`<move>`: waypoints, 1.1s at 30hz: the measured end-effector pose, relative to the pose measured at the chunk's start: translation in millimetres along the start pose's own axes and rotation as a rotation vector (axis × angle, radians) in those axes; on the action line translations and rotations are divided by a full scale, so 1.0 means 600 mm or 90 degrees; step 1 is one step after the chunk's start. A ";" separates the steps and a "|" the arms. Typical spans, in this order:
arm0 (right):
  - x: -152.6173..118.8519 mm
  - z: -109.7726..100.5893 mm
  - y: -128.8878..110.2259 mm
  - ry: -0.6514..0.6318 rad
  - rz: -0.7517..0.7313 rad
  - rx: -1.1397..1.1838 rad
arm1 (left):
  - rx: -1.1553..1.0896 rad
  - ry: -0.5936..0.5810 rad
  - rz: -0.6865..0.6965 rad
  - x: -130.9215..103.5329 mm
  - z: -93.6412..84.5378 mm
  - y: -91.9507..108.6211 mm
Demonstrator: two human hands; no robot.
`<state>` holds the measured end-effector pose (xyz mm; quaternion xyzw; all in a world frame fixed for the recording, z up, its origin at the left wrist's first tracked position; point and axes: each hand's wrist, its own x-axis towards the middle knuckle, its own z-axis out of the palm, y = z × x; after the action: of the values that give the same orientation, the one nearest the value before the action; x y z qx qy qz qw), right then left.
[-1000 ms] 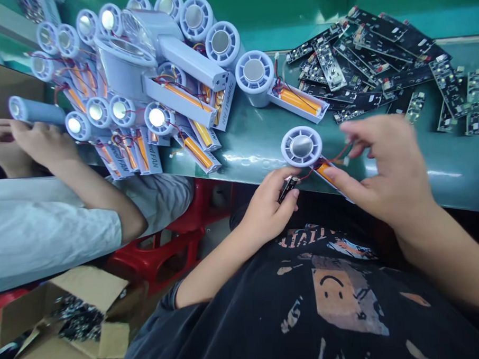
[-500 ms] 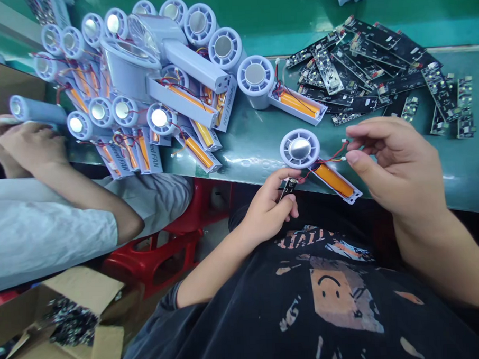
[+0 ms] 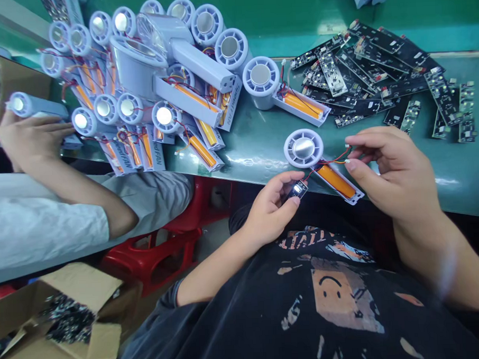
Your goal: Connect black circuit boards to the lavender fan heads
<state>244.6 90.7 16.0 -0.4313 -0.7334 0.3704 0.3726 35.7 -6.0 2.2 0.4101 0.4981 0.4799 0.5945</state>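
Left hand (image 3: 270, 210) below the desk (image 3: 257, 141) edge, fingers clamped on a small black circuit board (image 3: 296, 189). Right hand (image 3: 394, 175) pinches the white wire connector (image 3: 346, 147) between thumb and forefinger, fingers together on it. Red wires run from it to the open fan half (image 3: 320, 162), which lies at the near desk edge between both hands, orange battery showing. Pile of fan halves (image 3: 160, 93) far left, loose black boards (image 3: 377, 67) far right. A co-worker's hand (image 3: 31, 138) holds a fan handle at left.

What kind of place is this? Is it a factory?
Most likely yes, a small fan assembly line. A pile of half-built fans covers the green bench, loose circuit boards lie heaped nearby, and the left hand holds a small circuit board.
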 end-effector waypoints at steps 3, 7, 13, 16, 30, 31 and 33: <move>-0.002 0.001 0.009 0.006 0.050 -0.002 | 0.011 -0.005 0.014 -0.001 -0.001 -0.001; -0.002 0.004 0.011 -0.023 0.124 0.031 | 0.023 -0.019 0.021 0.000 -0.002 -0.002; 0.014 0.008 -0.029 -0.078 -0.091 -0.030 | 0.073 -0.018 0.035 0.003 0.005 0.003; 0.016 0.013 -0.037 -0.188 -0.186 -0.075 | 0.094 -0.009 0.065 0.003 0.007 0.002; -0.009 0.034 -0.049 -0.152 -0.217 -0.322 | 0.447 0.071 0.279 0.022 0.006 0.018; -0.009 0.033 -0.048 -0.149 -0.209 -0.302 | 0.439 0.073 0.270 0.022 0.004 0.017; -0.008 0.034 -0.046 -0.153 -0.210 -0.285 | 0.427 0.068 0.279 0.022 0.001 0.015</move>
<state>218.9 72.0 29.8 -0.3308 -0.8960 0.1823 0.2336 35.5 8.8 8.5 0.6525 0.5580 0.4266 0.2844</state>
